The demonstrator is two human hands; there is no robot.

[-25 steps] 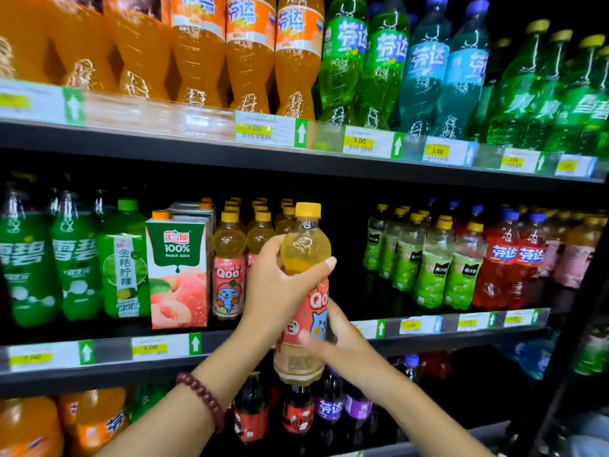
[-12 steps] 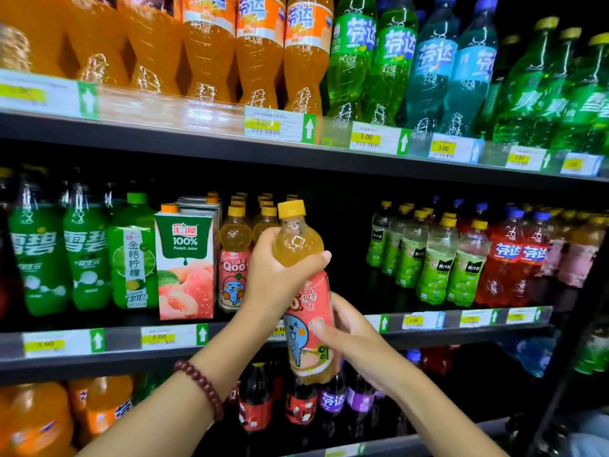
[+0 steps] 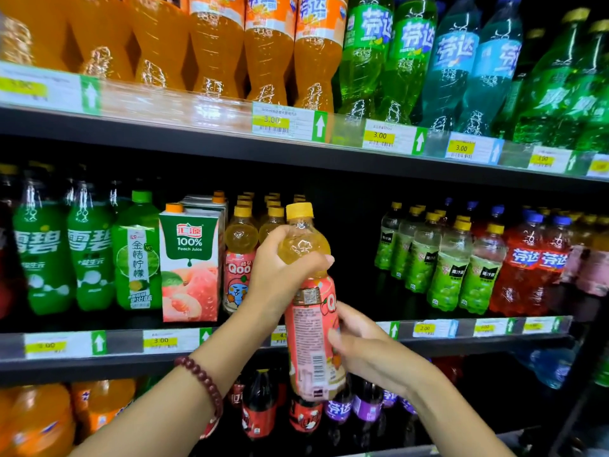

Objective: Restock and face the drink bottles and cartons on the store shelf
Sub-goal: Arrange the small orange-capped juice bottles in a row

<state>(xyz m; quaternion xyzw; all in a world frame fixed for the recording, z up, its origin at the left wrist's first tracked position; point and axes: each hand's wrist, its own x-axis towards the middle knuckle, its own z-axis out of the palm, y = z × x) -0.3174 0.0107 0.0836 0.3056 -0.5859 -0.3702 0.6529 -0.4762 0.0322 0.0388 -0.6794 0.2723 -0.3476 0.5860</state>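
Gripping Qoo bottle (image 3: 311, 311): left hand (image 3: 280, 275) shoulder, right hand (image 3: 365, 347) lower label; base partly hidden.

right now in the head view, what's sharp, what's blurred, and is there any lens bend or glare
Head view: the held bottle and peach juice carton read sharp; the far-left price tag and lower-left orange bottles smear; the top shelf edge bows from wide-angle distortion; white glints speckle the upper bottles; the shelf recesses sit dark.
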